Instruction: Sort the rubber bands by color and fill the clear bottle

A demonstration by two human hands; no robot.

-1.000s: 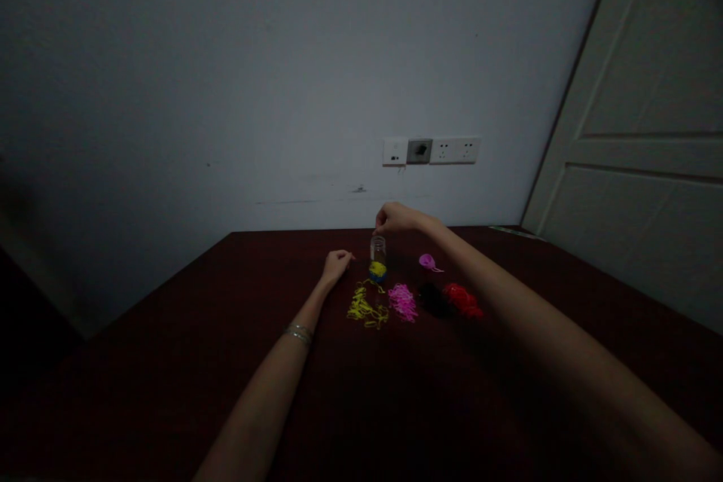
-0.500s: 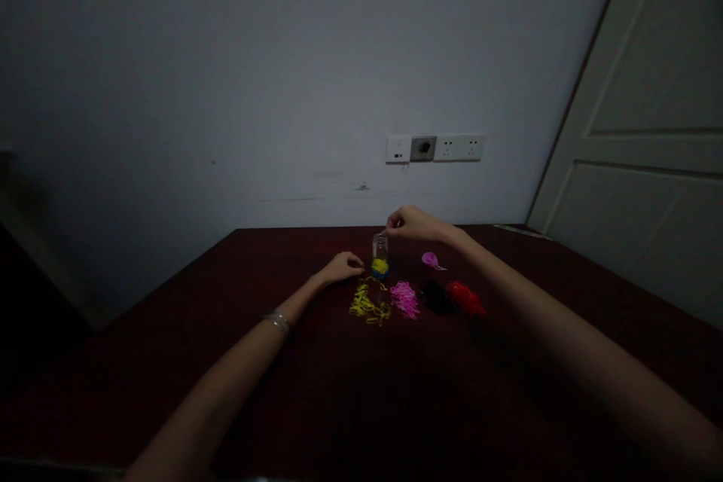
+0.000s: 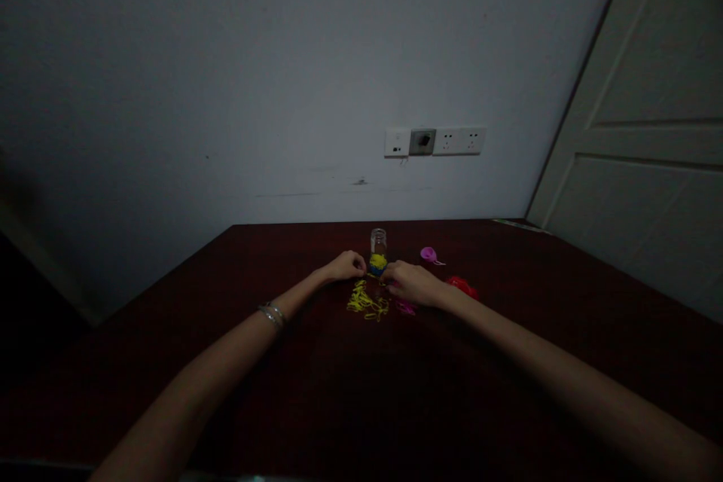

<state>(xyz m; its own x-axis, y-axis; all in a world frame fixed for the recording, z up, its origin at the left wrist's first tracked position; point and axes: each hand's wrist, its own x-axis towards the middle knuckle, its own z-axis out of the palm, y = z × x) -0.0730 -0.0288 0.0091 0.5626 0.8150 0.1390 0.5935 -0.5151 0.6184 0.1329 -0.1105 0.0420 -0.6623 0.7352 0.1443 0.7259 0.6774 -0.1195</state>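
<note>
A clear glass jar [image 3: 378,242] stands upright and uncapped, with yellow bands over something blue at its bottom. Just left of its base, my left hand [image 3: 346,266] rests on the table, fingers curled together near a yellow strand; its grip is too small to make out. My right hand [image 3: 413,282] is low at the jar's right, fingertips pinched near the yellow strands, and whatever they hold is unclear. Loose yellow bands [image 3: 366,301] lie in front of the jar. Pink bands [image 3: 405,307] show partly beneath my right hand, and red bands [image 3: 463,287] lie partly behind my right wrist.
A small pink cup-shaped item [image 3: 428,254] with a string sits behind my right hand. The dark red table [image 3: 294,392] meets a pale wall [image 3: 282,90] with sockets [image 3: 459,141]. At the right is a white door [image 3: 649,166].
My right hand has come down from the jar's mouth to the table beside its base, now covering the black bands and part of the pink ones. My left hand's fingers have curled in slightly.
</note>
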